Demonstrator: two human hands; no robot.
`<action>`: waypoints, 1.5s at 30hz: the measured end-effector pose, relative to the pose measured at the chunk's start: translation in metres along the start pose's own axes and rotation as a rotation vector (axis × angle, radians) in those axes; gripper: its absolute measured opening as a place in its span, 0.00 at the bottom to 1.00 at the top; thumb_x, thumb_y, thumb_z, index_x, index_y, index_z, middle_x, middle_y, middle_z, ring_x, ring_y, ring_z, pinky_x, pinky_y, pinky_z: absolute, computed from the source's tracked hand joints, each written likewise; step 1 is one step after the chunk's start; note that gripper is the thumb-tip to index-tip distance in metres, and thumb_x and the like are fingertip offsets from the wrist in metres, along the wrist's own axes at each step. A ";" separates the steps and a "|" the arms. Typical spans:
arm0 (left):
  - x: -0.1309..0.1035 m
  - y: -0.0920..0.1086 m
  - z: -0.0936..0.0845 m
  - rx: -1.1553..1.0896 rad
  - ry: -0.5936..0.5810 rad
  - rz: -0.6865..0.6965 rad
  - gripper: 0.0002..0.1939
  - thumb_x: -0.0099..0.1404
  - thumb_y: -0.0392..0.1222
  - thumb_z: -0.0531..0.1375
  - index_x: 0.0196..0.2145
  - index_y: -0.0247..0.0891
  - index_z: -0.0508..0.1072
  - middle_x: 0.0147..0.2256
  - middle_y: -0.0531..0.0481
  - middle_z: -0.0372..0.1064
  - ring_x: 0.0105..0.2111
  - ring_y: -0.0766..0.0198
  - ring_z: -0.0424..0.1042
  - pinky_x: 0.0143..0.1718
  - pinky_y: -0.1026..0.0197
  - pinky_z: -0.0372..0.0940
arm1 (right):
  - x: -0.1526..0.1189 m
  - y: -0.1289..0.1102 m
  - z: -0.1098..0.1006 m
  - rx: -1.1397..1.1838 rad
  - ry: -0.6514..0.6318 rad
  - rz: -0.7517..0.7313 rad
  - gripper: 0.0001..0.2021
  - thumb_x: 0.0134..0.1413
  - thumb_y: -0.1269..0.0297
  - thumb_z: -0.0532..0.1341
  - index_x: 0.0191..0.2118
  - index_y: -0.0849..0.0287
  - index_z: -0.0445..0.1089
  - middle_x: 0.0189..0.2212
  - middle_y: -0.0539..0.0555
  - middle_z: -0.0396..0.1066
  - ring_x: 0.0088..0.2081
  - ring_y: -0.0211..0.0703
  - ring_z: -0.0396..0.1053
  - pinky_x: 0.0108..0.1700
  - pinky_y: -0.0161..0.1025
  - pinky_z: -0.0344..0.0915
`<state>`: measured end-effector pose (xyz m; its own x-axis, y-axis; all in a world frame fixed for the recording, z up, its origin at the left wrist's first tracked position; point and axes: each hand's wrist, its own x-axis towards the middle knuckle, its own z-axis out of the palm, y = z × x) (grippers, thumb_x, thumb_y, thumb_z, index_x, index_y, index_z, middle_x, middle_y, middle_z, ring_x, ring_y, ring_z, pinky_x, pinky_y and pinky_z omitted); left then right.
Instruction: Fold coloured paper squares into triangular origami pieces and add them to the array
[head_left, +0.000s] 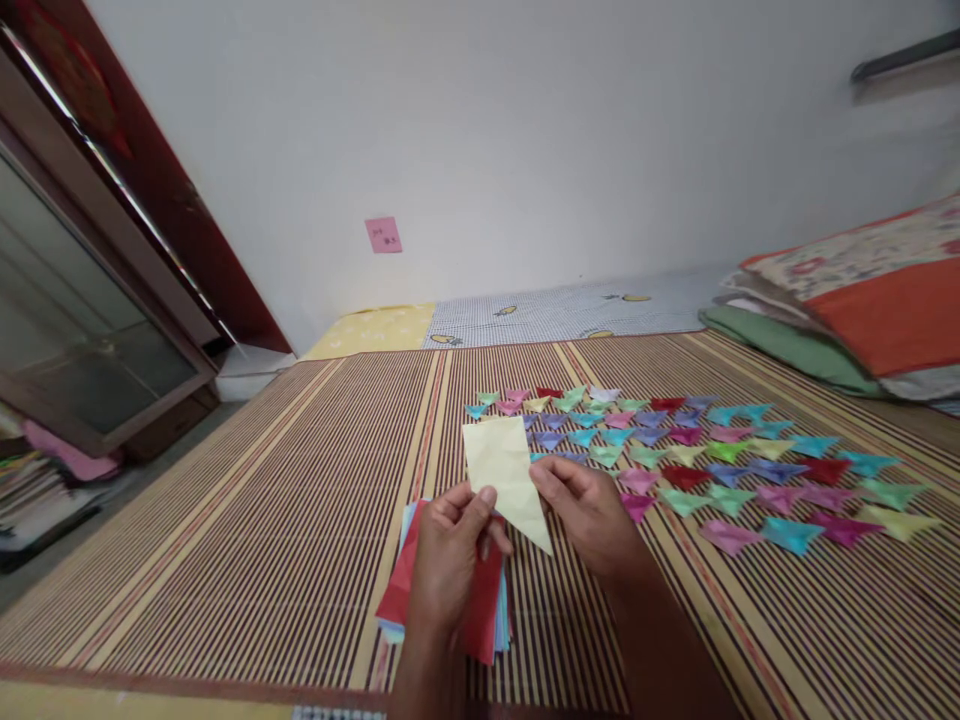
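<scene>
A pale yellow sheet of paper (501, 455), with a slanted lower edge that looks folded, is held up over the mat. My left hand (454, 545) pinches its lower left side, thumb in front. On the right edge, my right hand (589, 510) has thumb and fingers closed on the same paper. Below and partly behind my left hand lies a stack of coloured paper (480, 620), red on top with blue and green sheets beneath. Rows of small folded paper shapes (791, 535) in many colours spread out to the right, a few hidden behind my right hand.
A striped woven mat (262, 520) covers the bed surface. Pillows (877, 310) are piled at the right. A white wall with a pink note (383, 235) stands behind. At the left are a glass-panelled cabinet door (82, 320) and stacked papers (37, 490).
</scene>
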<state>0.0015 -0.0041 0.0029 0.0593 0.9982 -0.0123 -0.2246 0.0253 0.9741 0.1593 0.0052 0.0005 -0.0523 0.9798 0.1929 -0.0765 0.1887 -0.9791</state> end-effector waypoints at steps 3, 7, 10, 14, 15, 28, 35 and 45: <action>0.000 0.002 0.001 -0.004 0.016 0.008 0.18 0.59 0.53 0.68 0.26 0.34 0.75 0.14 0.52 0.69 0.15 0.72 0.54 0.20 0.67 0.47 | 0.001 -0.001 -0.003 -0.010 0.025 -0.020 0.21 0.61 0.44 0.62 0.28 0.58 0.70 0.21 0.47 0.64 0.24 0.39 0.62 0.27 0.35 0.60; 0.000 0.003 0.002 -0.031 0.029 0.004 0.18 0.58 0.53 0.69 0.26 0.33 0.75 0.14 0.52 0.70 0.14 0.73 0.54 0.19 0.68 0.48 | 0.001 0.003 -0.003 0.011 -0.027 -0.018 0.15 0.56 0.50 0.67 0.33 0.58 0.73 0.26 0.49 0.69 0.28 0.40 0.65 0.31 0.36 0.63; 0.000 0.003 0.003 -0.096 0.054 0.001 0.17 0.56 0.51 0.71 0.28 0.33 0.76 0.16 0.52 0.72 0.13 0.74 0.56 0.18 0.69 0.50 | 0.001 0.006 -0.002 0.039 -0.027 -0.040 0.11 0.55 0.55 0.69 0.31 0.57 0.72 0.25 0.47 0.68 0.28 0.39 0.64 0.31 0.36 0.62; 0.001 0.004 0.006 -0.275 0.132 -0.019 0.18 0.47 0.46 0.77 0.29 0.34 0.76 0.19 0.51 0.75 0.15 0.72 0.66 0.20 0.70 0.60 | 0.002 0.011 -0.001 -0.002 -0.031 -0.096 0.11 0.57 0.59 0.67 0.28 0.57 0.70 0.24 0.46 0.65 0.27 0.38 0.62 0.31 0.36 0.60; 0.001 0.004 0.006 -0.305 0.142 -0.027 0.18 0.45 0.45 0.77 0.29 0.34 0.76 0.21 0.51 0.77 0.17 0.70 0.70 0.22 0.70 0.64 | 0.003 0.011 -0.001 -0.027 -0.041 -0.109 0.11 0.58 0.60 0.66 0.28 0.57 0.70 0.24 0.47 0.65 0.28 0.38 0.62 0.32 0.36 0.60; -0.016 0.018 -0.008 0.428 0.122 0.596 0.13 0.67 0.31 0.60 0.42 0.43 0.83 0.45 0.48 0.80 0.49 0.56 0.77 0.55 0.55 0.69 | -0.017 -0.033 -0.002 -0.394 0.053 -0.514 0.22 0.54 0.77 0.62 0.51 0.49 0.77 0.53 0.54 0.74 0.53 0.50 0.73 0.54 0.48 0.70; -0.019 0.016 -0.006 0.418 0.147 0.579 0.14 0.72 0.36 0.57 0.49 0.45 0.80 0.49 0.49 0.78 0.52 0.59 0.76 0.55 0.58 0.68 | -0.010 -0.023 0.003 -0.393 -0.010 -0.658 0.14 0.58 0.81 0.60 0.40 0.56 0.78 0.43 0.55 0.79 0.46 0.42 0.77 0.49 0.41 0.74; -0.016 0.015 0.005 0.010 0.317 0.305 0.30 0.64 0.42 0.67 0.62 0.44 0.68 0.55 0.42 0.76 0.41 0.60 0.81 0.38 0.63 0.75 | -0.012 -0.020 0.007 -0.449 -0.025 -0.598 0.15 0.55 0.82 0.59 0.38 0.57 0.78 0.55 0.59 0.70 0.55 0.47 0.71 0.54 0.44 0.71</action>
<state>0.0021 -0.0198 0.0189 -0.3102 0.9274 0.2088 -0.1762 -0.2719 0.9461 0.1547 -0.0104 0.0185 -0.1521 0.7010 0.6967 0.3143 0.7027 -0.6384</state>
